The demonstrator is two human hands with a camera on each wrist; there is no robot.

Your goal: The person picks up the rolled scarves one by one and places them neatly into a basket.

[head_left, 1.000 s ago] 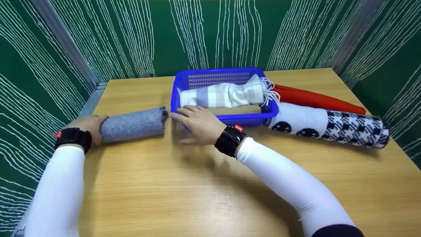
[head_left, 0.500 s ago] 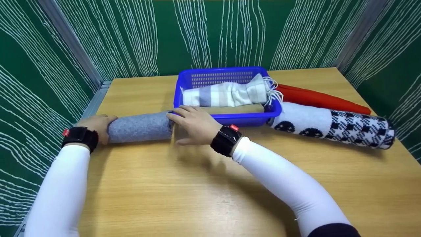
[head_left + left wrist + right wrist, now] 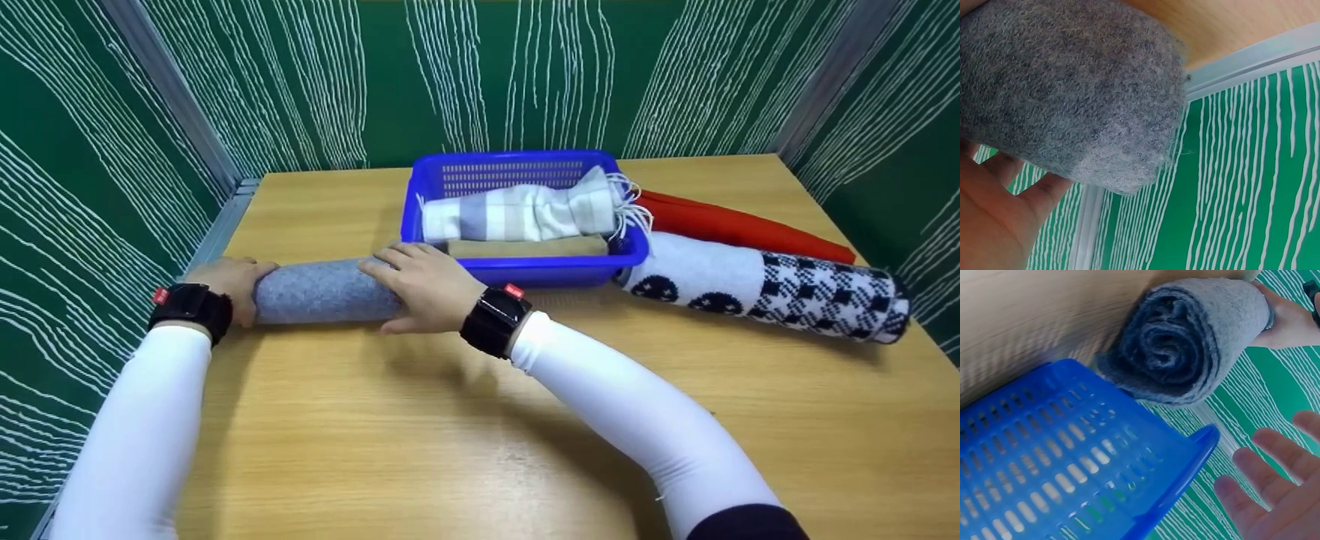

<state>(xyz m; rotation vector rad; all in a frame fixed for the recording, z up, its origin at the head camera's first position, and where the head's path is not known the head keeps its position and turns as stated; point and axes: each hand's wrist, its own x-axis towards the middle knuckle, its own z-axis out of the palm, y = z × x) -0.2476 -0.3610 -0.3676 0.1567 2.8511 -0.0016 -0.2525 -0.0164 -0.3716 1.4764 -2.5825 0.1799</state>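
Note:
A rolled grey scarf (image 3: 322, 292) lies crosswise on the table, left of a blue plastic basket (image 3: 532, 274). My left hand (image 3: 229, 285) grips the roll's left end. In the left wrist view, the fingers of that hand (image 3: 999, 208) curve along one side of the fuzzy grey roll (image 3: 1078, 84). My right hand (image 3: 427, 289) hovers over the roll's right end in front of the basket's left corner. From the right wrist, the fingers (image 3: 1258, 478) look extended and apart from the scarf's spiral end (image 3: 1162, 349).
Inside the basket lie a cream plaid scarf (image 3: 517, 214) with fringe over the right rim and a tan roll (image 3: 532, 247). Right of it rest a black-and-white patterned roll (image 3: 772, 289) and a red folded cloth (image 3: 735, 221). Green walls with white lines (image 3: 487, 75) enclose the table.
The grey roll and my left hand have shifted slightly right in the head view. My right hand has drifted left, now overlapping the roll's right end.

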